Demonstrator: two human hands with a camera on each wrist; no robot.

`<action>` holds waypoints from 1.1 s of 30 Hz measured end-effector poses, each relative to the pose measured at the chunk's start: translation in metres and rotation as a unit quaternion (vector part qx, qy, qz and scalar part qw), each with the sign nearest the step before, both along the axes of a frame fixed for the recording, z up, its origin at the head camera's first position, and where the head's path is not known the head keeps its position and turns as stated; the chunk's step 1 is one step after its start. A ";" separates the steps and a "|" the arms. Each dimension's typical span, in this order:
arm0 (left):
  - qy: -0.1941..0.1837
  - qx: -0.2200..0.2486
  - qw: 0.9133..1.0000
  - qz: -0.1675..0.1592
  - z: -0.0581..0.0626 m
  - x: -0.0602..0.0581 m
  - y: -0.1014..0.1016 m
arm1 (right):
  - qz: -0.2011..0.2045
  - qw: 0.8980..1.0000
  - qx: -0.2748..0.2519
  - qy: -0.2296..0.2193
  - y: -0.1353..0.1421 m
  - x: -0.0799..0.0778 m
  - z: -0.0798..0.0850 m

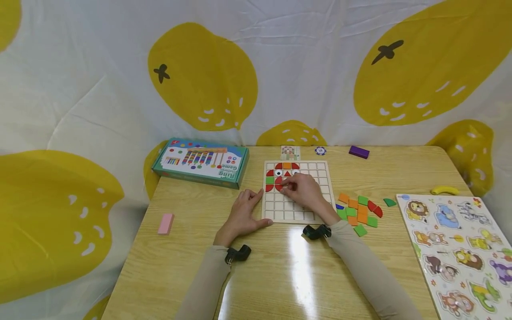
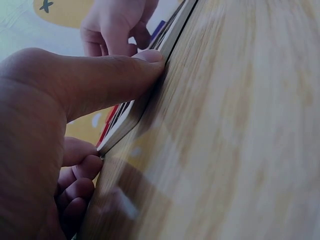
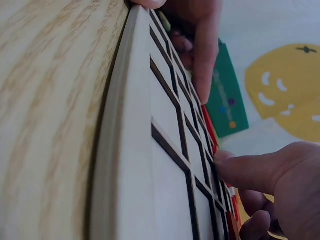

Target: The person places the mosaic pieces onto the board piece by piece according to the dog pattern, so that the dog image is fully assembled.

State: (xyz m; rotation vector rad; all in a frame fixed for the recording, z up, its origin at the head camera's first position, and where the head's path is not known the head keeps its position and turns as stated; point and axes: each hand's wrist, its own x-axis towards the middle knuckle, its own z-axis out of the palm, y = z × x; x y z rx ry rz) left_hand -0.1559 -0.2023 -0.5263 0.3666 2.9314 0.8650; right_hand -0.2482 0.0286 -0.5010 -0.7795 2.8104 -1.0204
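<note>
A wooden grid board [image 1: 284,214] lies on the table with red, orange and green tiles and round eye tiles in its upper left cells. My left hand [image 1: 242,215] spreads around the board's near left corner. Its thumb [image 2: 120,75] presses the front edge, while the index finger touches the left edge. Over the grid, my right hand [image 1: 306,192] has its thumb and index finger at a red quarter-circle tile [image 1: 278,181], seemingly pinching it. In the right wrist view the thumb [image 3: 250,170] comes down onto the grid; the fingertips' contact is partly hidden.
Loose orange, green, red and blue tiles [image 1: 362,218] lie right of the board. A pattern card [image 1: 290,153], a poker chip [image 1: 320,151] and a purple block [image 1: 359,152] sit behind. Left are a game box [image 1: 200,162] and pink block [image 1: 166,223]; right, an animal puzzle [image 1: 444,246] and toy banana [image 1: 445,190].
</note>
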 end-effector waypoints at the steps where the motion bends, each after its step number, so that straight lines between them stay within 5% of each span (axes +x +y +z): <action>1: 0.000 0.000 1.000 -0.001 0.000 0.000 0.000 | 0.000 1.000 -0.002 0.001 0.000 0.000 0.000; 10: -0.004 0.003 1.000 0.002 0.001 0.003 0.003 | 0.004 0.999 -0.038 0.032 0.023 0.000 0.005; 14: -0.002 0.005 1.000 0.005 0.001 0.004 0.003 | -0.015 0.999 -0.032 0.019 0.070 0.001 0.021; 23: 0.013 0.004 1.000 0.016 -0.002 0.006 -0.005 | -0.071 0.991 0.104 -0.032 0.190 0.016 0.031; 33: 0.014 0.019 1.000 0.006 -0.004 0.003 -0.002 | -0.096 0.991 0.084 -0.031 0.213 0.024 0.016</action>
